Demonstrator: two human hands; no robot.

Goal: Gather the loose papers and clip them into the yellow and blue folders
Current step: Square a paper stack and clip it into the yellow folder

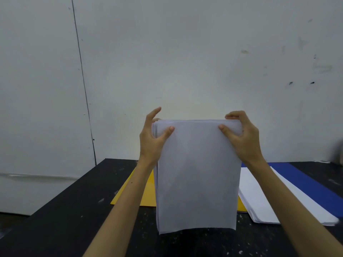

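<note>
I hold a stack of white papers [196,175] upright, its bottom edge resting on the black table. My left hand [155,138] grips the stack's upper left corner and my right hand [241,134] grips the upper right corner, thumbs on the front sheet. Behind the stack the yellow folder [138,190] lies flat on the table, mostly hidden by the papers. To the right the blue folder [306,180] lies flat with a second pile of white papers [269,201] resting on it.
The black table [65,216] is speckled with white marks and its left edge runs diagonally toward the near left. A pale wall [185,62] stands close behind the table's far edge. A dark blurred object [336,154] sits at the far right edge.
</note>
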